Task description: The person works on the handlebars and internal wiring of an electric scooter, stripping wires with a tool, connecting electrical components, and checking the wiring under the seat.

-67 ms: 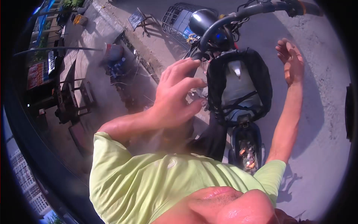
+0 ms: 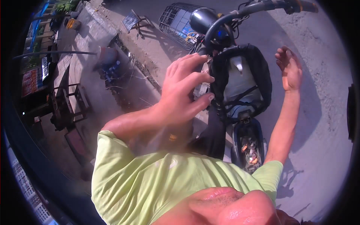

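A scooter seat [image 2: 243, 78] stands tipped up in front of me, its pale plastic underside facing me. Black fabric [image 2: 259, 64] wraps round its rim like a cover. At the seat's left edge, my left hand [image 2: 183, 84] is open, thumb and fingers curved and apart. Whether its fingertips touch the fabric I cannot tell. My right hand [image 2: 290, 73] is held out to the right of the seat, clear of it, empty, with the fingers loosely bent. Below the seat hinge lies an uncovered storage compartment [image 2: 234, 140] with small orange and grey odds and ends inside.
Beyond the seat are the scooter's dark handlebar [image 2: 258, 7] and a black wire basket [image 2: 167, 20]. A folding stool [image 2: 135, 23] stands on the ground at the far left. Nearer left are a bucket [image 2: 107, 55] and a wooden frame [image 2: 77, 99].
My left hand has shifted slightly right, nearer the seat's fabric edge. My right hand has come a little left and lower. The surroundings have shifted slightly in view.
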The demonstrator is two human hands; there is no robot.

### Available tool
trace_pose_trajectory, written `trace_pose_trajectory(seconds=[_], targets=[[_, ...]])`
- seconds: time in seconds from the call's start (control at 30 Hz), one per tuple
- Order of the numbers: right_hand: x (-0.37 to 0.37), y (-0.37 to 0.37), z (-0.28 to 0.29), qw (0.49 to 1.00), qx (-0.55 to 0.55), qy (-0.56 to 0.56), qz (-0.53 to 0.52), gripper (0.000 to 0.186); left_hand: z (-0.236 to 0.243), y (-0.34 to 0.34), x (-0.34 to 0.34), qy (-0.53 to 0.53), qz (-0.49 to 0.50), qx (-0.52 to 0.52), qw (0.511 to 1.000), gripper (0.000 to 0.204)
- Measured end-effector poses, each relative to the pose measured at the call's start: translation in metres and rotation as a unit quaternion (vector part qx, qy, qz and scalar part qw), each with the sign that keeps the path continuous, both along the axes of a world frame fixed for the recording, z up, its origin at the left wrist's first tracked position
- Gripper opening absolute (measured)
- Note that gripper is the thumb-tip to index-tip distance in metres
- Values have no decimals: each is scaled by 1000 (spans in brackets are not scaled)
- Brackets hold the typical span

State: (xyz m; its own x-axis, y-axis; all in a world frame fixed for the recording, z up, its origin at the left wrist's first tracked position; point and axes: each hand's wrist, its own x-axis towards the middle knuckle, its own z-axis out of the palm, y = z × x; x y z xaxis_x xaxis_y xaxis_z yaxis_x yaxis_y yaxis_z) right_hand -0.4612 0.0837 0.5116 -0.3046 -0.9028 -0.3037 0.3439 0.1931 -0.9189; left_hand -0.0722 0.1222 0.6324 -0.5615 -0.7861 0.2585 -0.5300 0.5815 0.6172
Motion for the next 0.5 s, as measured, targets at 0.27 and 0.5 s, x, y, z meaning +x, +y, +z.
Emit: trace_pose_trajectory(seconds=[0.27, 0.5], targets=[[101, 230, 7, 997, 17, -48, -66, 30, 5, 4, 83, 194, -107, 49, 974, 29], [278, 368, -47, 975, 136, -133, -113, 26, -55, 14, 201, 368, 133, 248, 886, 21]])
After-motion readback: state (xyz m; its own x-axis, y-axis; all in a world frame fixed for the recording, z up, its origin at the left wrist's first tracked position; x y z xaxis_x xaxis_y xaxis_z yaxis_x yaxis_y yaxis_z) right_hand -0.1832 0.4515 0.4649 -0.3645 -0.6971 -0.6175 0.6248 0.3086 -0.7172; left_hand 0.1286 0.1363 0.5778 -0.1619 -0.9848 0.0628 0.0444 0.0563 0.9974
